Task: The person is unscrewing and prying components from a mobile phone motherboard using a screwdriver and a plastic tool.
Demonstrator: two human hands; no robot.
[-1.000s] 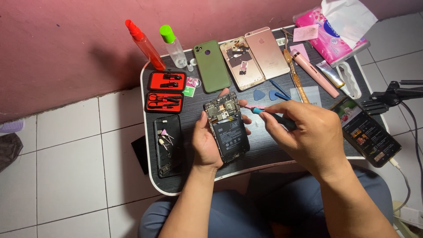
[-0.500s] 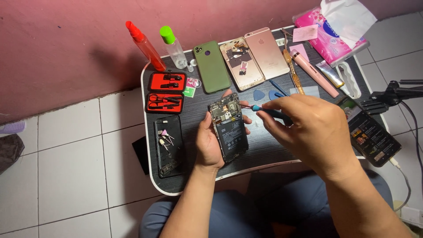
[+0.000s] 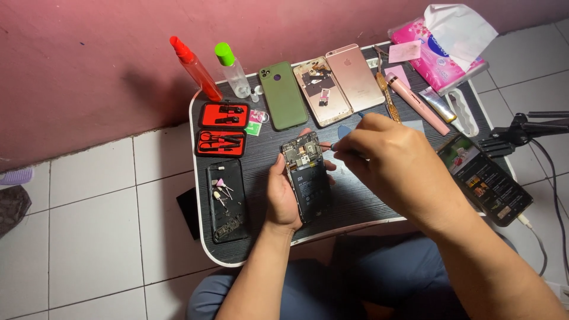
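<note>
My left hand [image 3: 281, 195] grips an opened black phone [image 3: 308, 181] with its back cover off, the circuit board and battery showing, held tilted just above the small black lap table [image 3: 355, 204]. My right hand [image 3: 394, 166] is closed on a thin blue-handled screwdriver [image 3: 332, 146] whose tip touches the upper right of the phone's board. The screwdriver's handle is mostly hidden inside my fingers.
A black back cover [image 3: 226, 198] holding small parts lies at the left, beside an open red tool case [image 3: 221, 127]. Behind stand a red bottle [image 3: 194, 69], a green-capped bottle [image 3: 231, 70], a green phone [image 3: 284, 95], two gold phones [image 3: 338, 80], a pink tool [image 3: 415, 104]. A lit phone [image 3: 486, 178] lies right.
My right hand has shifted left and brought the screwdriver tip onto the top of the phone's board. My left hand has tilted the phone slightly more upright.
</note>
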